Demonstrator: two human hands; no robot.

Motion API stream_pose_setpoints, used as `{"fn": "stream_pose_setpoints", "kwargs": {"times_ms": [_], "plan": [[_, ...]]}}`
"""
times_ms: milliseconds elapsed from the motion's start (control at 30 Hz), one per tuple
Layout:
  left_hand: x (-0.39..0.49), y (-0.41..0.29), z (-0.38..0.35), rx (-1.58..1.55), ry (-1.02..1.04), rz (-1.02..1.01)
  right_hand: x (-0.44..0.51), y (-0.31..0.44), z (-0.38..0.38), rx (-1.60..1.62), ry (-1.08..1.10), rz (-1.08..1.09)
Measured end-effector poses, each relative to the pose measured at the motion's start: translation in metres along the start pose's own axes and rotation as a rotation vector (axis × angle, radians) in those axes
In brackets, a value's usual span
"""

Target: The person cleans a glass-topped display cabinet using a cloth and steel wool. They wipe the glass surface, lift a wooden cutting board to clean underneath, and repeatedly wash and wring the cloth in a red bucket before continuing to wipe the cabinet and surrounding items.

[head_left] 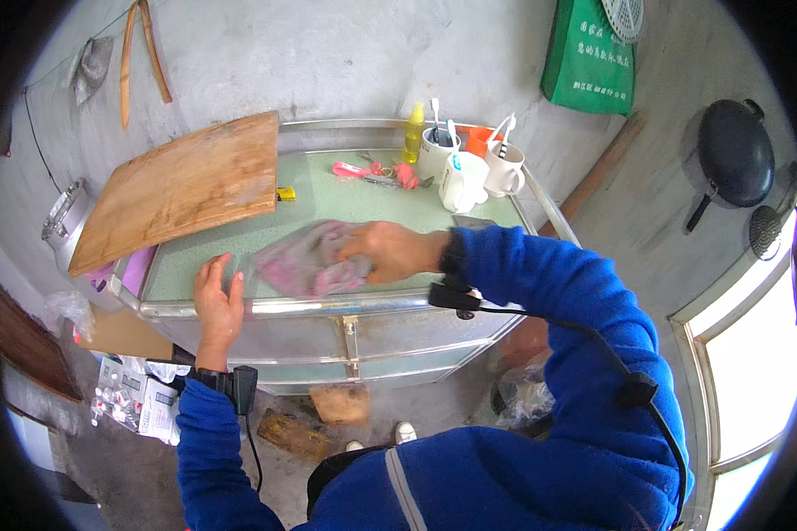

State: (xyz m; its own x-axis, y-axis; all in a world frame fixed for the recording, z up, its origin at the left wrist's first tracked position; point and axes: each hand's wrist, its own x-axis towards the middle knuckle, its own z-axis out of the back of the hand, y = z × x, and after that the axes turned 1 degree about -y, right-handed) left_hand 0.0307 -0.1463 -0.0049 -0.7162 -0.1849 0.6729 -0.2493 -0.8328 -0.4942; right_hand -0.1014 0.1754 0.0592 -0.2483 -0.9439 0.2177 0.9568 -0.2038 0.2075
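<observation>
My right hand [388, 252] is closed on a pinkish-grey cloth [299, 259], blurred by motion, which lies spread over the green glass top [219, 239] of a metal-framed cabinet near its front rim. To the left, my left hand [219, 299] is held at the cabinet's front edge with its fingers apart and nothing in it. Behind the cloth lie a pink strap [349, 170] and scissors with pink-red handles [385, 176]. A small dark flat thing, partly hidden by my right sleeve, lies near my right wrist.
A wooden board [186, 189] leans across the cabinet's left end, near a yellow object [286, 194]. Cups with toothbrushes, including a white mug [463, 182], and a yellow bottle [413, 136] stand at the back right. A frying pan [735, 152] hangs on the right wall.
</observation>
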Motion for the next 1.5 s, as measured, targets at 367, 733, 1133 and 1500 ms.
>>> {"fn": "stream_pose_setpoints", "kwargs": {"times_ms": [367,733,1133,1500], "plan": [[0.015,-0.04,-0.015,-0.15,0.183,-0.135,0.003,-0.026,0.077,-0.059,-0.079,-0.434],[0.015,-0.038,-0.019,-0.083,0.131,-0.073,0.09,-0.089,0.053,-0.131,0.149,-0.295],[0.016,-0.042,-0.018,-0.074,0.11,-0.053,0.045,-0.078,0.045,0.057,-0.042,-0.214],[0.014,-0.039,-0.021,-0.052,0.128,-0.058,0.069,-0.089,-0.01,0.034,0.056,-0.031]]}}
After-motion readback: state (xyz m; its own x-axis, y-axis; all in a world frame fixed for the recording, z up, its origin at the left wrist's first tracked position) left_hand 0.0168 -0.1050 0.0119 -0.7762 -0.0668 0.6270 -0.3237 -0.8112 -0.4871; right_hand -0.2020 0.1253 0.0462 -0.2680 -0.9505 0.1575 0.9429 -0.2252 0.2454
